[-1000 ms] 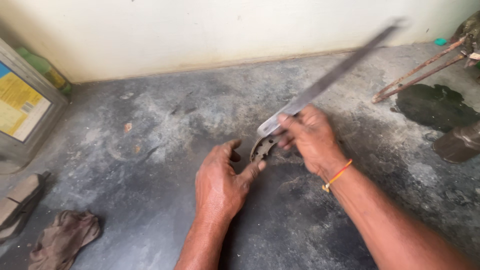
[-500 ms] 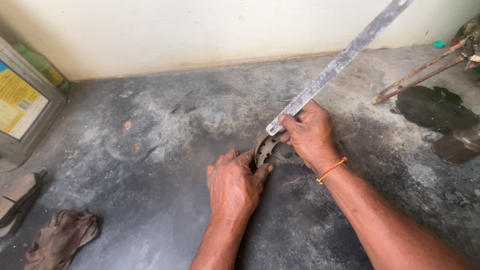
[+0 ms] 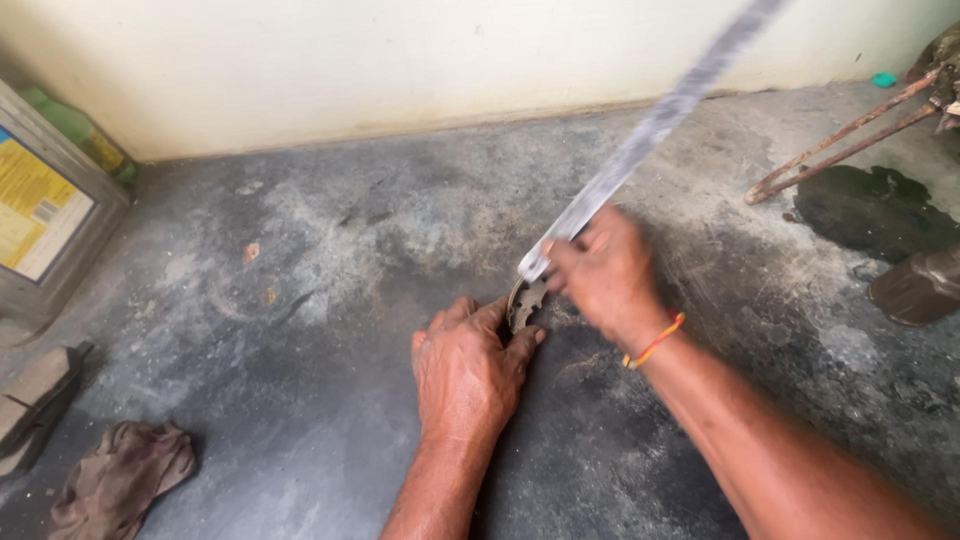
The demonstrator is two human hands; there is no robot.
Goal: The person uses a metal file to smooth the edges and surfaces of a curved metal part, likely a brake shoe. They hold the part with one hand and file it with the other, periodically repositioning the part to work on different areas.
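Observation:
A small curved, toothed metal part (image 3: 524, 300) lies on the dark stained floor (image 3: 330, 300). My left hand (image 3: 468, 372) presses down on its near side, fingers spread over it. My right hand (image 3: 598, 270), with an orange band at the wrist, grips the lower end of a long flat grey metal file (image 3: 650, 130). The file slants up to the right toward the wall and is blurred by motion. Its lower tip sits against the toothed part.
A metal tin with a yellow label (image 3: 45, 220) stands at the left by the wall. A brown rag (image 3: 120, 480) and a dark block (image 3: 35, 400) lie at lower left. Rusty rods (image 3: 840, 140), a wet dark patch (image 3: 870, 210) and a brown container (image 3: 920, 285) are at right.
The file has swung steeper, its top end now higher and nearer the middle. My right hand shifted slightly along it. My left hand slid forward and stays pressed on the toothed part.

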